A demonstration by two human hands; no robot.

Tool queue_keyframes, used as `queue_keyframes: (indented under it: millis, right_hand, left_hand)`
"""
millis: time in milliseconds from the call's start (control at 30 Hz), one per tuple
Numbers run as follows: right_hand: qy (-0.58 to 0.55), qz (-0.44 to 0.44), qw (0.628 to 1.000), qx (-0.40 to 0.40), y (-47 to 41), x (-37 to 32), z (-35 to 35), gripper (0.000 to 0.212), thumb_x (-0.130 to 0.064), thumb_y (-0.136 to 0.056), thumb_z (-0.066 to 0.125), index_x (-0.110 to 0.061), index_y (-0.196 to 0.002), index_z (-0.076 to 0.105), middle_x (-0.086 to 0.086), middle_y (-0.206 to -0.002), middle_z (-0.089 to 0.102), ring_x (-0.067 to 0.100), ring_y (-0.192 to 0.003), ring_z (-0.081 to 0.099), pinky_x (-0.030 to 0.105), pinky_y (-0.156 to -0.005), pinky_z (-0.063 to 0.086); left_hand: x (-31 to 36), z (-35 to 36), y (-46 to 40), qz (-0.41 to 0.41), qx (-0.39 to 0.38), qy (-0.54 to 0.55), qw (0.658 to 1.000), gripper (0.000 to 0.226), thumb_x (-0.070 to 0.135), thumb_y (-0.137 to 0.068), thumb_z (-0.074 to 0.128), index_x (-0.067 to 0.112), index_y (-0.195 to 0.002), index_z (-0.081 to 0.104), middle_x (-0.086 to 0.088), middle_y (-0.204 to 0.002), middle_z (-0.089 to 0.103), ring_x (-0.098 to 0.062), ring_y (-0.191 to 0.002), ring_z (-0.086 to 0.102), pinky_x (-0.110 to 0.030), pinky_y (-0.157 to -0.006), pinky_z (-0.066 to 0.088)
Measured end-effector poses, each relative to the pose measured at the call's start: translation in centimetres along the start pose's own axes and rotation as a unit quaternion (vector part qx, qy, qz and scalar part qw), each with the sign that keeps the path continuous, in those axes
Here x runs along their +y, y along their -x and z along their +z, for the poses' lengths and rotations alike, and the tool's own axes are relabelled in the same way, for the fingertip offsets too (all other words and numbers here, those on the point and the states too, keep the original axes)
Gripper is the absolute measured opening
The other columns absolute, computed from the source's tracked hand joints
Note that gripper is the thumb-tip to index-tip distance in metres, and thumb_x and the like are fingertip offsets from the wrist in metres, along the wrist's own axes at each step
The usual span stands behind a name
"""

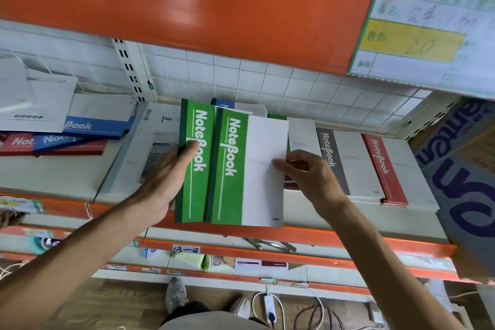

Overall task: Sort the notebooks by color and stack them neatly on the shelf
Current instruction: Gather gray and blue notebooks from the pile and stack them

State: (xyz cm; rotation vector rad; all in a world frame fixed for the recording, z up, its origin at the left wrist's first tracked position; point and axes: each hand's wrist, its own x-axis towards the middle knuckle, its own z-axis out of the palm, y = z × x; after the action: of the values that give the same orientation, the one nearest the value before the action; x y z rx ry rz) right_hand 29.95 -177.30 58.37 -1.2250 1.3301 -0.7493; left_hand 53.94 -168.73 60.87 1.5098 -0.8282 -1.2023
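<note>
We gripped one green notebook (197, 161) in our left hand (163, 182) while our right hand (312, 177) pinched a second green notebook (235, 169) above the shelf (334, 233).

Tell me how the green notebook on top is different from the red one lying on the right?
The green notebook is held by both the left hand and right hand; the red notebook lies untouched. Green sticks out past the shelf edge; red rests fully on its stack. Both say NoteBook.
</note>
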Motion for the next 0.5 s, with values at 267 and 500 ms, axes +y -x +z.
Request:
queue_keyframes:
  millis: [267, 500]
  right_hand:
    - [0.041, 0.055, 0.995, 0.069, -5.7, -0.9, -11.1, 0.028, -0.007, -0.082, 0.079, 0.0, -0.107, 0.069, 0.002, -0.078, 0.075, 0.005, -0.061, 0.068, 0.015, -0.058, 0.055]
    - [0.176, 0.041, 0.979, 0.095, -8.9, -0.4, -10.3, 0.022, -0.017, -0.079, 0.083, -0.006, -0.096, 0.074, 0.007, -0.083, 0.072, 0.016, -0.073, 0.07, 0.02, -0.065, 0.06]
  left_hand:
    - [0.7, -1.7, -0.2, -0.013, 0.032, 0.02, 0.999, 0.015, 0.039, -0.1, 0.043, 0.037, -0.094, 0.057, 0.033, -0.064, 0.064, 0.018, -0.059, 0.06, -0.009, -0.056, 0.046]
    - [0.3, -2.0, -0.2, -0.038, 0.023, 0.024, 0.999, 0.019, 0.044, -0.096, 0.048, 0.034, -0.098, 0.064, 0.02, -0.084, 0.073, 0.001, -0.075, 0.07, -0.024, -0.067, 0.051]
